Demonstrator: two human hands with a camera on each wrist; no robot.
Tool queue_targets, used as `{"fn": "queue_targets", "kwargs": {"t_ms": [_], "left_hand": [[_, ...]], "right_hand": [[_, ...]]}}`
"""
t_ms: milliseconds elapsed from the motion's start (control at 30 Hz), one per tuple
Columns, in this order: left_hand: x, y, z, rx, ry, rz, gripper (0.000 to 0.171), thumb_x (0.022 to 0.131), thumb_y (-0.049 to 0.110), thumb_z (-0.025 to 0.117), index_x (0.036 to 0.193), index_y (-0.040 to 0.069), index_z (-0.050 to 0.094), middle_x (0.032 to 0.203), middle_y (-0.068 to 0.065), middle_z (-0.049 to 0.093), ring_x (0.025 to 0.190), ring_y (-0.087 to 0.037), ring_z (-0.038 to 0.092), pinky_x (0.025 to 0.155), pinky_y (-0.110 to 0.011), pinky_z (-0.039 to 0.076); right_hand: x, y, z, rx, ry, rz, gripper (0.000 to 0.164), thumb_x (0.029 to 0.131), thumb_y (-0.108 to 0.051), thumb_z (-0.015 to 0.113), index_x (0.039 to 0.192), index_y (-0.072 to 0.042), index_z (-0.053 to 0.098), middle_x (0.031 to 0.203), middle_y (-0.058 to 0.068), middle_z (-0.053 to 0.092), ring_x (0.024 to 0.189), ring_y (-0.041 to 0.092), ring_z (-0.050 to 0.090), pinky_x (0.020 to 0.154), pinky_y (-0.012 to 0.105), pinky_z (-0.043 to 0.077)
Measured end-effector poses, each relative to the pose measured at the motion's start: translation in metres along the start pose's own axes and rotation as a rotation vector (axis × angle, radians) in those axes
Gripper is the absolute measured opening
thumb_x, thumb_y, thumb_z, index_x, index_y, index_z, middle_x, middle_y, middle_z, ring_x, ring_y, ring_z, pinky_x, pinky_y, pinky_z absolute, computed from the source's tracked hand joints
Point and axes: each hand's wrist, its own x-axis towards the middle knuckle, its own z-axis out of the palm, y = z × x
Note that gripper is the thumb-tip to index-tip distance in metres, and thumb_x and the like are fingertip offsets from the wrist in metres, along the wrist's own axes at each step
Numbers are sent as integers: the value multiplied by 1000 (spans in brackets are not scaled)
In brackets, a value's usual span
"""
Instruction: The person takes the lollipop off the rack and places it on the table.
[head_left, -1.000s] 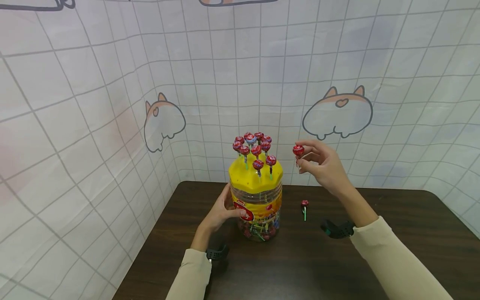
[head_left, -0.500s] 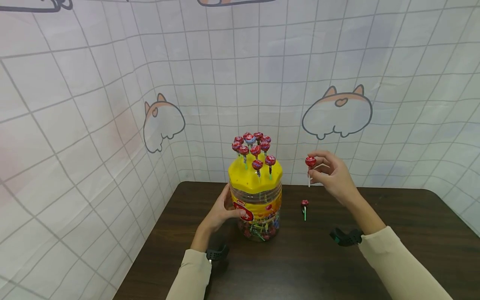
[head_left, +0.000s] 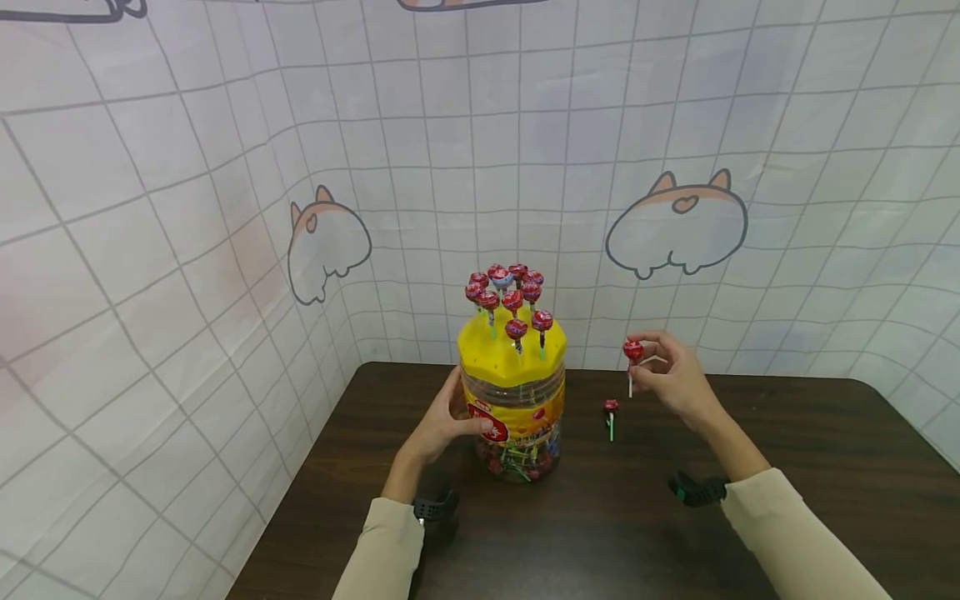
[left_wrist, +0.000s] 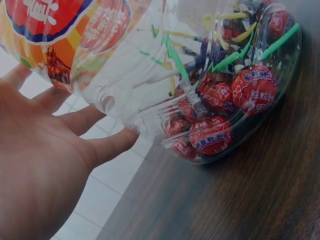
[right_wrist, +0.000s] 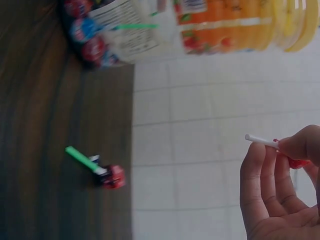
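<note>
A big clear jar [head_left: 522, 417] with a yellow lid [head_left: 512, 358] stands upright on the dark wooden table, with several red-wrapped lollipops [head_left: 512, 302] stuck upright in the lid. My left hand [head_left: 442, 423] holds the jar's left side, thumb across the label and fingers around behind. More lollipops [left_wrist: 210, 135] fill the jar's bottom in the left wrist view. My right hand [head_left: 675, 379] pinches a red lollipop [head_left: 633, 350] by its stick between thumb and fingers, head up, white stick [right_wrist: 260, 141] hanging down. Below it another lollipop [head_left: 611, 421] with a green stick lies on the table.
The dark table [head_left: 810, 467] extends right of the jar. Behind and to the left hangs a white gridded cloth [head_left: 420, 167] with cartoon animal prints, close to the table's edges.
My right hand has moved right and down, away from the jar lid, with the lollipop in its fingers. The left hand and the jar have stayed in place.
</note>
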Motion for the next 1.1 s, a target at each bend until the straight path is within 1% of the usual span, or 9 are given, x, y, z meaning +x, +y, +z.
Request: {"fn": "queue_targets", "kwargs": {"t_ms": [100,233,333,467,567,700,833,1100], "left_hand": [[0,1,0,-2,-5,1,94,88,21,81,161,31,22,154,-6,44,135,-22,51,112,-48,49],[0,1,0,-2,-11,8,94,89,20,81,161,30,21,154,-7,43,136,-23,51,112,-49,49],[0,0,0,2,-12,4,93,90,20,79,162,29,20,156,-8,42,137,-24,50,113,-51,47],[0,0,0,0,-9,-4,93,90,20,79,162,29,20,157,-9,41,138,-25,50,114,-53,45],[0,0,-1,-7,-10,-4,95,89,21,81,162,29,21,156,-9,42,137,-25,50,113,-52,47],[0,0,-1,-11,-12,0,95,89,20,81,162,29,21,154,-10,43,135,-25,51,111,-49,49],[0,0,0,-5,-7,-4,94,89,18,80,161,29,22,154,-9,44,135,-24,52,110,-49,50],[-1,4,1,-3,-2,-10,96,87,22,82,162,30,22,156,-10,42,137,-26,50,112,-52,47]], "right_hand": [[-3,12,0,-1,-8,37,44,93,9,65,132,-9,56,98,6,63,79,10,70,68,32,64],[-4,28,-1,-18,-13,81,46,92,10,63,135,1,50,99,14,61,78,10,69,67,32,64],[-5,39,-3,-33,-17,119,49,92,11,63,138,5,47,100,20,60,78,12,69,68,33,64],[-7,53,-5,-28,-30,182,51,93,10,62,141,4,45,102,20,59,81,14,69,73,38,64],[-8,64,-5,-22,-43,211,52,93,10,61,142,4,44,103,19,58,82,14,69,73,36,64],[-11,75,-3,-14,-58,220,52,92,11,61,141,7,43,101,17,59,82,14,68,71,31,64],[-14,84,1,1,-70,240,53,91,12,61,140,9,42,98,14,59,81,14,67,70,32,64],[-16,93,6,12,-112,301,59,89,13,62,143,8,37,100,18,57,81,15,66,72,35,64]]}}
